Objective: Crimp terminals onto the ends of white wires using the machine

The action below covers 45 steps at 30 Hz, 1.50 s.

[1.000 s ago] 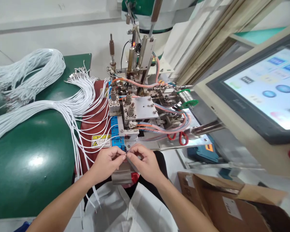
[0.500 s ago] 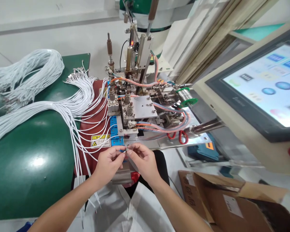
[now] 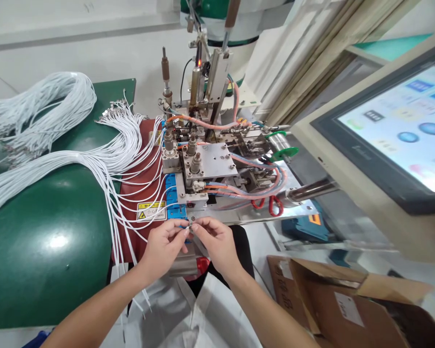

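both hands pinching wire end, at blue fixture

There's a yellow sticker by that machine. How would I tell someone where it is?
Find the metal machine with pink hoses in the middle. Left of its blue blocks lies a dark red panel crossed by white wires; the sticker sits near its lower end, just above the left hand. It is the only yellow patch there, marked with black warning print.

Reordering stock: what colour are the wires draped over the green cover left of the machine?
White: the wires show best in the head view.
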Each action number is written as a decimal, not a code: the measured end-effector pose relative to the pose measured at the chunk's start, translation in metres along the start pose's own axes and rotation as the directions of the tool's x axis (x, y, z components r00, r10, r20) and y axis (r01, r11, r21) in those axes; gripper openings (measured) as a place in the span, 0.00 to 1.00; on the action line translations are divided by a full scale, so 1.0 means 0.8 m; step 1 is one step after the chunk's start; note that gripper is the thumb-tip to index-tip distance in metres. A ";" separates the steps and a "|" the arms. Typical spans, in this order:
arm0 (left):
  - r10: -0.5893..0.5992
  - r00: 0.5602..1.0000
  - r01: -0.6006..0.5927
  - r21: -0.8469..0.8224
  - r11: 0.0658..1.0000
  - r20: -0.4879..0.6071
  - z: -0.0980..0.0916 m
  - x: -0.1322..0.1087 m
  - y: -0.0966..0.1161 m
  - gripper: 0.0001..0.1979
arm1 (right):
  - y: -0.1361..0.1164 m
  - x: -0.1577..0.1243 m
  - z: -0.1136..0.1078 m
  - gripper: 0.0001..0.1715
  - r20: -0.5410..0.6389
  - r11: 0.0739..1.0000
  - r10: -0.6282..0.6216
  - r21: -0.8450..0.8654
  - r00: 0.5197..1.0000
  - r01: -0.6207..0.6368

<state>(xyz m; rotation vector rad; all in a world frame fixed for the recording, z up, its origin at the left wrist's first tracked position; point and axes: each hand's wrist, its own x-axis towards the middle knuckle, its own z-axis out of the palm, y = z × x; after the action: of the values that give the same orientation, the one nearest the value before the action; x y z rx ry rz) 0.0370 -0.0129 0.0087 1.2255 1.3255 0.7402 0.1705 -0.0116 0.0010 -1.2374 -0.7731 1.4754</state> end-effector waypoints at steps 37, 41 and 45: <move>0.261 0.964 -0.241 0.579 0.779 0.050 -0.051 0.021 -0.007 0.07 | 0.034 0.018 -0.019 0.10 -0.072 0.905 -0.130 -0.416 0.989 0.088; 0.266 0.962 -0.252 0.584 0.772 0.063 -0.050 0.022 -0.006 0.07 | 0.039 0.017 -0.018 0.12 -0.035 0.900 -0.111 -0.427 0.993 0.085; 0.256 0.964 -0.247 0.594 0.765 0.071 -0.050 0.021 -0.005 0.07 | 0.040 0.018 -0.014 0.13 -0.032 0.918 -0.068 -0.394 0.997 0.050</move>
<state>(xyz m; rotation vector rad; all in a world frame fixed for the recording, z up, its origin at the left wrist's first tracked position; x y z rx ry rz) 0.0006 0.0114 0.0070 1.9441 1.4793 0.5173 0.1727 -0.0082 -0.0357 -1.5258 -1.1048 1.2729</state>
